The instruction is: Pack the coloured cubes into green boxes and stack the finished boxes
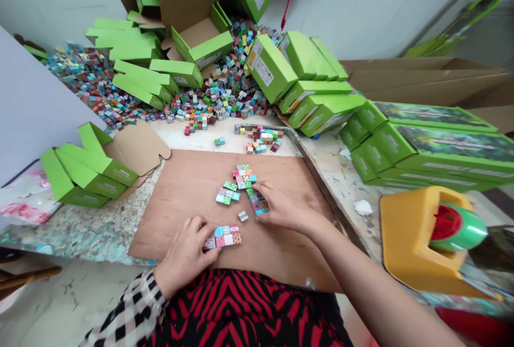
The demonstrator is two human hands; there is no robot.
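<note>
Low on the brown board [168,191], my left hand [187,250] grips the left end of a two-row group of small patterned blocks [228,236]. My right hand [283,208] has its fingers and thumb closed around the far side of a row of green, purple and blue blocks [256,201]. Between the hands lies a single black-and-white block [242,216]. Two more loose clusters rest beyond it: a green and light-blue cluster [227,195] and a mixed-colour cluster [243,176] that sits close to the right-hand row.
A big heap of patterned blocks [225,95] fills the table's back, with green boxes [273,66] around it. More green boxes [437,149] are stacked at right, near a yellow tape dispenser [401,234]. A dark raised strip [317,175] borders the board's right side.
</note>
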